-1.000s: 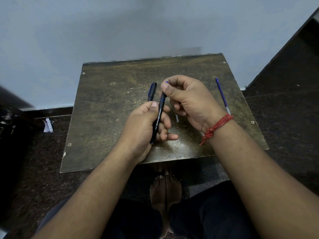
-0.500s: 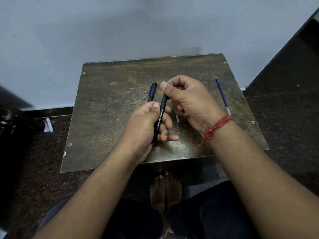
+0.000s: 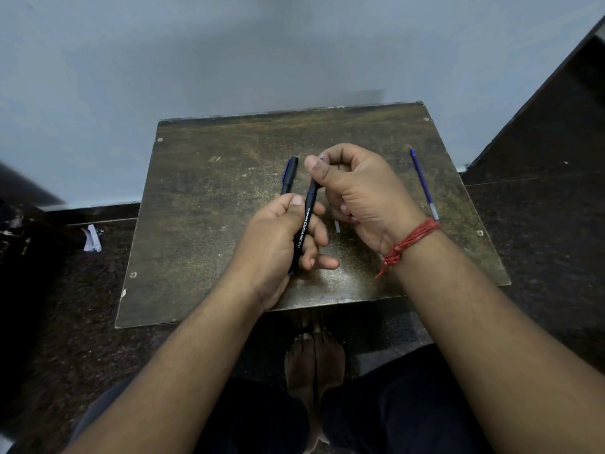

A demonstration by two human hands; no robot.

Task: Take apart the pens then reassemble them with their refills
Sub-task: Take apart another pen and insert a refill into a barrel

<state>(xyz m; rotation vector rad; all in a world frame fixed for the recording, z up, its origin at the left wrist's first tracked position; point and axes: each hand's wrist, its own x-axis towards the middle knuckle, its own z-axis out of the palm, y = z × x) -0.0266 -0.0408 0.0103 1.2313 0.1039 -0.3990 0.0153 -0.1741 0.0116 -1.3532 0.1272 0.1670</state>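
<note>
My left hand [image 3: 278, 244] grips a black pen barrel [image 3: 304, 224] with white lettering, held upright and tilted slightly right. My right hand [image 3: 357, 191] is closed around the barrel's upper end, thumb pressed against it; a tiny blue tip [image 3: 321, 157] pokes out above the fingers. A second dark pen [image 3: 289, 175] lies on the brown table [image 3: 203, 224] just behind my left hand. A loose blue refill [image 3: 424, 183] lies near the table's right edge. A small pale piece [image 3: 337, 226] rests on the table between my hands.
The small table stands against a pale wall [image 3: 229, 54]. Dark floor surrounds it, with a white scrap [image 3: 92, 238] at the left. My bare feet [image 3: 314, 362] show below the table's front edge.
The hands and the black pen have barely shifted; my right hand's grip at the top end sits slightly higher.
</note>
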